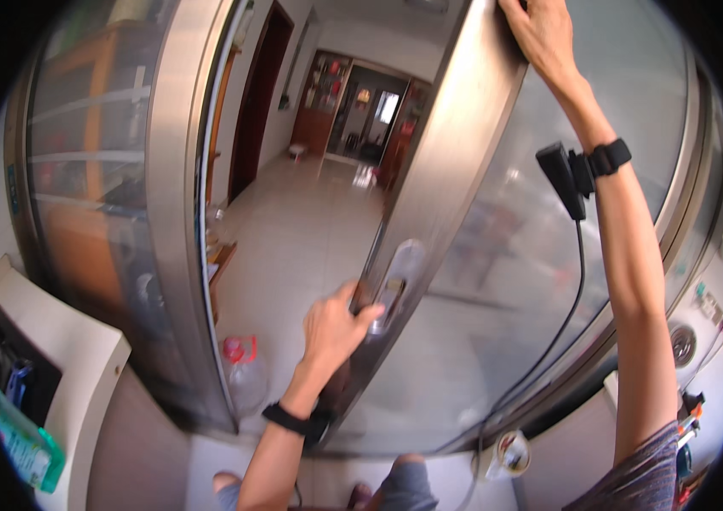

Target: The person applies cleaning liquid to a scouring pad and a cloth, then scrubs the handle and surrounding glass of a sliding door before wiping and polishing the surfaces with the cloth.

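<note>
A sliding door panel with a metal frame point(444, 140) and glass point(482, 255) stands before me, beside an opening onto a tiled floor. My left hand point(336, 326) grips the frame's edge low down, its thumb beside the recessed handle plate point(396, 287). Higher up, my right hand point(543, 32) rests against the same frame at the picture's top; its fingers are partly cut off, so its hold is unclear. Each wrist wears a black strap, and a black device point(565, 179) with a cable hangs at the right one.
Beyond the opening, a clear plastic bottle with a red cap point(243, 370) stands on the floor. A white counter point(90, 358) at left bears a green bottle point(26, 441). A small container point(509, 455) sits low at right, near the trailing cable point(537, 370). Another glass panel point(90, 160) is at left.
</note>
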Tool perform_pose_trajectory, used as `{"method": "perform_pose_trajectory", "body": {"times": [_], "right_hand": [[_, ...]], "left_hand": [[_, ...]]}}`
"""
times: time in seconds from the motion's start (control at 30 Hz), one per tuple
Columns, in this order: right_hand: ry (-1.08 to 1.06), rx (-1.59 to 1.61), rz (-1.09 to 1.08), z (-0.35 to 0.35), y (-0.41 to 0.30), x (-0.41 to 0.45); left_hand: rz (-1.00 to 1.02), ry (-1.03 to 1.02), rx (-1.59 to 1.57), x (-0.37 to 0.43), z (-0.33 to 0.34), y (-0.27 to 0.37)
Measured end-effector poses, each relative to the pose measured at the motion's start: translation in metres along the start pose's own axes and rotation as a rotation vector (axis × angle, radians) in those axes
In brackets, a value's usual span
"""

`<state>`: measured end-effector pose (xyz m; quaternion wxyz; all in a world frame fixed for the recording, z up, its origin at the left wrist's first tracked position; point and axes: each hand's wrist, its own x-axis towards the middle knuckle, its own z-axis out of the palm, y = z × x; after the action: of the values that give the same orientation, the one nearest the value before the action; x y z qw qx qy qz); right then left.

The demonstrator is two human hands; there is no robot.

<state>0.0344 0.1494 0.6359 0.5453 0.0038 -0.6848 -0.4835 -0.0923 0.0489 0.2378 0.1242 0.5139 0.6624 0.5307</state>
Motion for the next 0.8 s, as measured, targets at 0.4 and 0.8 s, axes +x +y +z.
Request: {"method": "perform_pose_trajectory", "body": {"times": [0.4,0.8], "right_hand": [[-0.399,0.287,0.122,-0.129,-0.178,-0.228],[-0.181,0.363,0.262,-0.150,-0.111,-0.194]], "left_hand": [[-0.022,0.087,-0.024,-0.081,0.033,0.026],[-0.049,0.119,-0.013,-0.087,0.051,0.060]]}}
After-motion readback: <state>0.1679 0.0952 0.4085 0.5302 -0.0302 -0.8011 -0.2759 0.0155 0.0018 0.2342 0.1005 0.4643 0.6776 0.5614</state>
